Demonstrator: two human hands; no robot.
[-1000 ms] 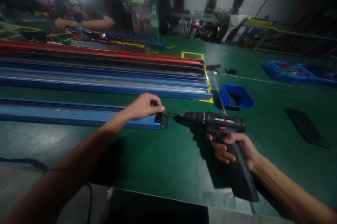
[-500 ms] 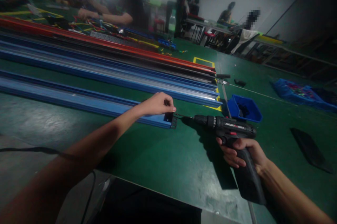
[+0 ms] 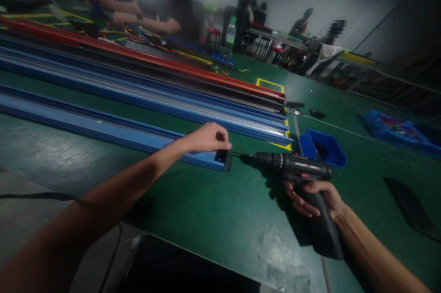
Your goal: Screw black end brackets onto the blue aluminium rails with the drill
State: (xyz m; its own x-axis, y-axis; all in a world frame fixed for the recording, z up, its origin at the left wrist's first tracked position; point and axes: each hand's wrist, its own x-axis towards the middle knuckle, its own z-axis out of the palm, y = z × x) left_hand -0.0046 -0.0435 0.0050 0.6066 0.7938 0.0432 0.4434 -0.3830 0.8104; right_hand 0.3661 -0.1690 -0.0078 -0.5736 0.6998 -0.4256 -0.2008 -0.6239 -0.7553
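Note:
My right hand [image 3: 313, 194] is wrapped round the grip of a black cordless drill [image 3: 292, 166]. The drill lies level, and its bit touches the black end plate [image 3: 223, 159] of a long blue metal rail [image 3: 103, 127] on the green table [image 3: 213, 210]. My left hand [image 3: 206, 138] rests on top of the rail's end, fingers curled and pinched right at the plate. What the fingertips hold there is too small to make out.
More blue, grey and red rails [image 3: 144, 86] lie in a row behind. A small blue bin [image 3: 324, 148] stands just past the drill, a black flat piece [image 3: 411, 208] lies at the right, and a blue tray [image 3: 396, 125] farther back. Other people work at the far tables.
The drill has edged left, so its bit now sits closer against the end plate. My left hand stays on the rail's end. My view has swung a little to the left.

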